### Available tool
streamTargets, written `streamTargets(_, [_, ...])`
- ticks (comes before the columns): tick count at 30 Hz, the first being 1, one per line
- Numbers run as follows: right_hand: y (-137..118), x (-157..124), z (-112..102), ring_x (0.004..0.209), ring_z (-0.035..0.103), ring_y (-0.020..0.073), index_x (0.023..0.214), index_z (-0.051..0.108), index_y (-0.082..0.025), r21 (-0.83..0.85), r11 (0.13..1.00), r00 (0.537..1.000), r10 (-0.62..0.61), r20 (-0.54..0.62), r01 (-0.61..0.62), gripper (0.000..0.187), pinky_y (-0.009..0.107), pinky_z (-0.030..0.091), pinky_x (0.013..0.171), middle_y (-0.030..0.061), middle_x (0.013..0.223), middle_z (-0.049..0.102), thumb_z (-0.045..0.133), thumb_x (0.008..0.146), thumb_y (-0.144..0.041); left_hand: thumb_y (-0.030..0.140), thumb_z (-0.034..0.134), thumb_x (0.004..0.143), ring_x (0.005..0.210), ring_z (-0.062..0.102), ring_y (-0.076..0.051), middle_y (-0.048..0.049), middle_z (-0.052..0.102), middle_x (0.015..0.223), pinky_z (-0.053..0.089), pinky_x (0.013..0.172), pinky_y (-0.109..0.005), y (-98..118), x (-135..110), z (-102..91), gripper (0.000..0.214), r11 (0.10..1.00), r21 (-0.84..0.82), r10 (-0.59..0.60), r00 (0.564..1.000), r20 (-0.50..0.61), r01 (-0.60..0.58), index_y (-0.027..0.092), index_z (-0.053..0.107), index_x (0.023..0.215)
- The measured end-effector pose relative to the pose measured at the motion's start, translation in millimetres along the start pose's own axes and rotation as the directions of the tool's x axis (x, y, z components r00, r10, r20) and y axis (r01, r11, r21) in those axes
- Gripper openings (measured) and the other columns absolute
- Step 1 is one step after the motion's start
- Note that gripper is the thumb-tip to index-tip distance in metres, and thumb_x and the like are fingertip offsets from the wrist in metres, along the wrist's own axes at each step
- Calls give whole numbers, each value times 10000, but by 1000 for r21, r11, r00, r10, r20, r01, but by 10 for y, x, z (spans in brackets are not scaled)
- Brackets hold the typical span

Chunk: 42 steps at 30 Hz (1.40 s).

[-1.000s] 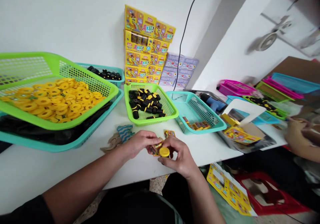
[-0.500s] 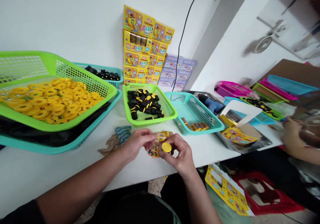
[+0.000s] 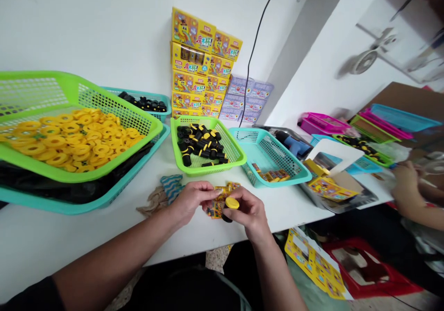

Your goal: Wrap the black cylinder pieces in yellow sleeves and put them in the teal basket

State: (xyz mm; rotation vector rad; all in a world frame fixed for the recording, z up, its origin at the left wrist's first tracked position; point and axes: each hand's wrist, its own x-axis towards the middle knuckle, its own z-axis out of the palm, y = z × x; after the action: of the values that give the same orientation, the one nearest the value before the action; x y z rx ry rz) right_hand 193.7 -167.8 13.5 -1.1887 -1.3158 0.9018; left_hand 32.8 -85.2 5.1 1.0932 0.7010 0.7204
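My left hand (image 3: pixel 191 203) pinches the edge of a small yellow printed wrapper (image 3: pixel 217 208) just above the white table (image 3: pixel 104 237). My right hand (image 3: pixel 247 214) holds a black cylinder (image 3: pixel 227 219) topped by a round yellow cap (image 3: pixel 232 203), pressed against the wrapper. My fingers hide most of the cylinder. A blue-and-tan crumpled cloth (image 3: pixel 166 192) lies to the left of my left hand. A green basket of black-and-yellow cylinders (image 3: pixel 203 147) stands just beyond my hands.
A green basket of yellow rings (image 3: pixel 69 137) rests on a teal tray at left. Yellow boxes (image 3: pixel 196 66) are stacked against the wall. A teal basket of small wrappers (image 3: pixel 270 161) stands to the right. A co-worker's hand (image 3: pixel 405 186) works at far right.
My hands have drawn slightly closer together, and the wrapper now curls around the cylinder. The yellow cap has tilted a little. The co-worker's hand has shifted slightly.
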Motion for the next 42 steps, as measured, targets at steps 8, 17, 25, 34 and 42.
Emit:
streamTargets(8, [-113,-5,9,640,490,145,749,625,-203,-329,932,988,-142,60,154,169,265,389,533,4,707,561,777,684,-241,427,769,675,468,511,-109,-11,585,571,312,439,-228,-22,35,-47,361,997,-9,-73,997,21,74,144,548,636])
streamTargets(17, [-211,-81,4,750,521,169,791,601,-207,-424,870,959,-166,228,251,207,297,407,667,5,794,565,740,663,-123,480,673,775,612,546,-126,-45,619,704,401,541,-234,67,42,-94,373,993,118,-10,991,130,-6,109,665,745])
streamTargets(25, [-211,-80,-29,710,511,166,796,594,-209,-431,878,972,-140,188,210,199,285,387,598,13,788,584,740,669,-159,497,715,753,550,547,-130,-56,630,682,412,463,-227,53,13,-106,385,992,125,-56,977,205,31,115,668,770])
streamTargets(34, [-241,-58,-68,696,510,160,790,640,-208,-327,933,982,-98,163,147,177,273,391,574,24,797,598,762,665,-182,461,734,740,571,605,-154,-94,671,681,435,453,-217,50,48,-142,370,988,151,-68,967,245,31,95,699,773])
streamTargets(42, [-131,8,-174,799,562,202,775,685,-210,165,984,975,-37,-221,74,204,315,432,671,39,847,622,790,628,-304,409,806,676,517,605,-153,-64,666,592,460,450,-230,45,30,-101,323,989,147,-34,975,222,1,114,707,765])
